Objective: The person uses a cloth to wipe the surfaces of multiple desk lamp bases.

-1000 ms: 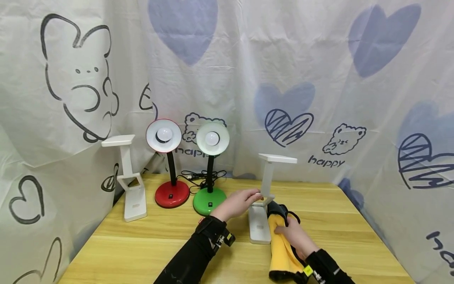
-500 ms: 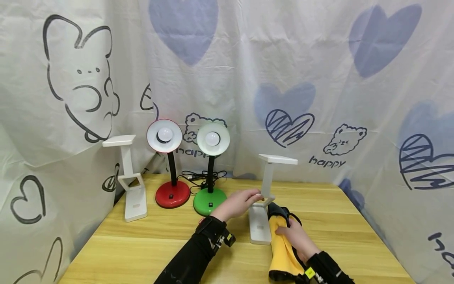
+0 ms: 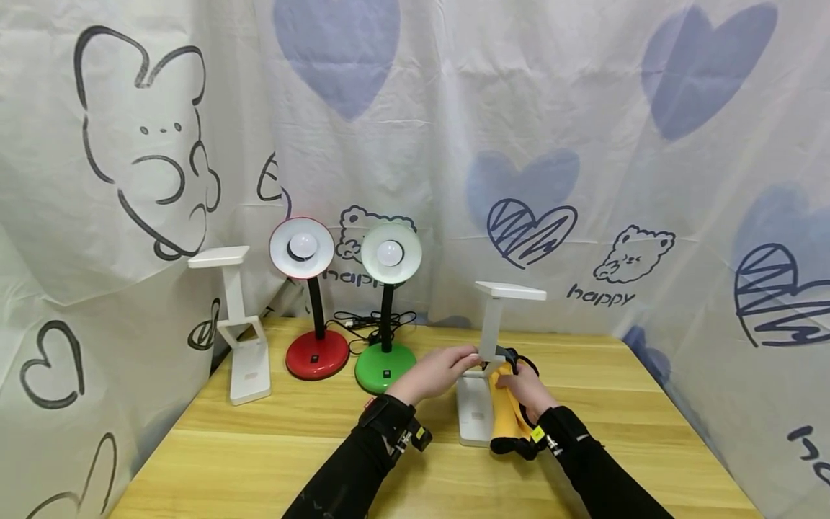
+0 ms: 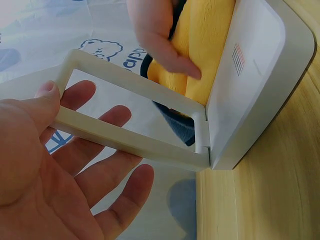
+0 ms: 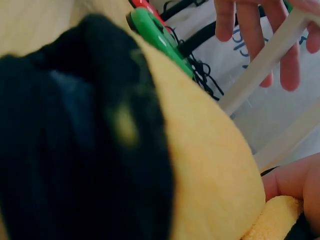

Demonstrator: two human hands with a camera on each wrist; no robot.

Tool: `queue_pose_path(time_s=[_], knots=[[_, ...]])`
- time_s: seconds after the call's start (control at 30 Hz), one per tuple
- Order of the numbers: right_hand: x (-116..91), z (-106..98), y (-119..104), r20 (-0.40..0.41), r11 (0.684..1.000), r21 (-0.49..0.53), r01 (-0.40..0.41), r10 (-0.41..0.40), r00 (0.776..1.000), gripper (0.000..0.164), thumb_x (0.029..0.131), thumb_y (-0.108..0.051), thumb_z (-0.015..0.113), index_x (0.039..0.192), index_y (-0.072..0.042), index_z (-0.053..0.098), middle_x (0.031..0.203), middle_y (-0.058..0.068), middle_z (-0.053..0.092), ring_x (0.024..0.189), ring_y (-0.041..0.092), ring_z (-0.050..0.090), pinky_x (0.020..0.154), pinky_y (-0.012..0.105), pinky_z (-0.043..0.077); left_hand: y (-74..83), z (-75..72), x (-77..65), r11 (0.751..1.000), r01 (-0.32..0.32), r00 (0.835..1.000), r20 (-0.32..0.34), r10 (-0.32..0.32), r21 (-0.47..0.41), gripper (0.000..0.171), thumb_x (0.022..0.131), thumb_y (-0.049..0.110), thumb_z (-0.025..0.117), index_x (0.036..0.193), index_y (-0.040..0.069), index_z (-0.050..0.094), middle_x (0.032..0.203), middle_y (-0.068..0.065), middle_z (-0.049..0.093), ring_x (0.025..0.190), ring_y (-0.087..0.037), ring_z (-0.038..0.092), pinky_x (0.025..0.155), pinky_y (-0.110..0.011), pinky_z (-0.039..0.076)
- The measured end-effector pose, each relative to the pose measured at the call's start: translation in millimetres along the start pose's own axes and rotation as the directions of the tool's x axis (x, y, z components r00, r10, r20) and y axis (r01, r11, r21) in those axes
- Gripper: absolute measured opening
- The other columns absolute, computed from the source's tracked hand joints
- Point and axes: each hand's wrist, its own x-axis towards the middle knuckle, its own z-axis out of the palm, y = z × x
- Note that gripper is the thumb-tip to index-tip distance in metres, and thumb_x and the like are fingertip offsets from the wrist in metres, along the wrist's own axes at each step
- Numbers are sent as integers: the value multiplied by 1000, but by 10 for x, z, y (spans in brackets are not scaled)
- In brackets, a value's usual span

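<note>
My left hand (image 3: 437,371) grips the white desk lamp (image 3: 476,414) on the right side of the table. In the left wrist view, thumb and forefinger pinch the lamp's lower open frame (image 4: 135,82), while the other fingers spread behind it. A yellow cloth (image 3: 506,414) with dark trim and a dark reverse side is held in my right hand (image 3: 528,389), right beside the lamp base. Up close, the left wrist view has the cloth (image 4: 212,40) against the base's side. Cloth fills much of the right wrist view, hiding most of that hand.
A red lamp (image 3: 316,355) and a green lamp (image 3: 385,367) stand upright at the back, black cords (image 3: 369,324) coiled behind them. Another white lamp (image 3: 249,371) is at the far left. A printed curtain (image 3: 441,144) hangs around the wooden table (image 3: 272,447).
My right hand has moved away from me along the lamp, taking the yellow cloth toward the lower frame. The left hand keeps its hold, and the lamp stays in place.
</note>
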Motion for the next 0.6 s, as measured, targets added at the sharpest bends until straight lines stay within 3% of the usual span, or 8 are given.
queue_pose_path(time_s=[0.13,0.27,0.43,0.6], knots=[[-18,20,-31,-12,999,-49,8,-8,1000,40,88,-7,59,124,4,48,128,22,53,108,29,52,87,36,46,14,-7,0,1000,-6,1000,-3,6,1,34,101,55,32,114,40,60,115,13,66,106,-7,61,87,-36,50],[-167,29,-19,-18,997,-79,18,-19,1000,37,88,-7,58,122,4,48,122,20,54,101,27,53,82,35,44,15,3,9,1000,-11,1000,-4,11,12,38,101,56,31,116,38,61,116,12,66,107,-8,61,88,-37,51],[-454,25,36,2,1000,20,-18,18,1000,42,88,-7,58,128,2,45,108,18,59,86,23,61,71,35,50,12,20,17,1000,-4,1000,-9,5,31,38,100,57,30,117,40,60,114,16,65,107,-9,61,88,-36,51],[-775,-4,89,95,991,105,-78,68,993,55,90,-10,57,138,4,34,107,20,59,79,26,64,68,38,53,4,18,13,1000,9,1000,-8,-9,19,42,100,58,30,121,37,60,118,15,64,109,-9,60,90,-37,50]])
